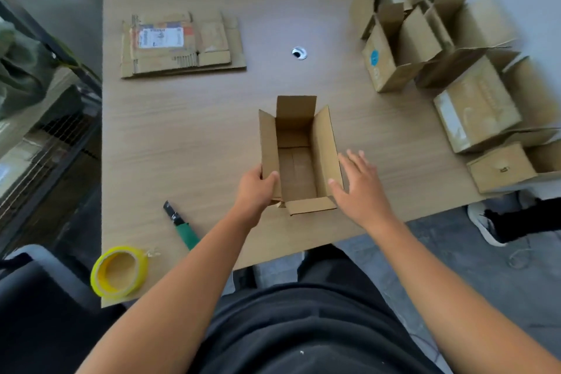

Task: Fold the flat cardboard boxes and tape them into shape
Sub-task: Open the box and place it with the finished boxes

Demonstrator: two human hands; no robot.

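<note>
At the near middle of the table (pixel 212 130), you hold an upright box (pixel 299 173), the landmark for everything else. Well to its right and beyond it, a crowd of folded boxes (pixel 440 48) stands and lies about, top flaps loose. Beyond it to the left lies the flat stack (pixel 182 45), seemingly only a few sheets. The box itself is squared up with its bottom closed. A taped seam seems to run along the floor, though blur leaves that unsure. Its top flaps stand open.

Your left hand (pixel 256 188) grips the near-left wall, thumb over the rim. Your right hand (pixel 358 188) is spread and holds nothing, just beside the right wall; contact cannot be told. Left of the box and nearer you lie the yellow tape (pixel 120 272) and, between it and the box, a green-handled knife (pixel 182 225), both untouched.

By the look of it, most of the work is done: this box seems nearly ready for the pile, and the flat stack is left.
</note>
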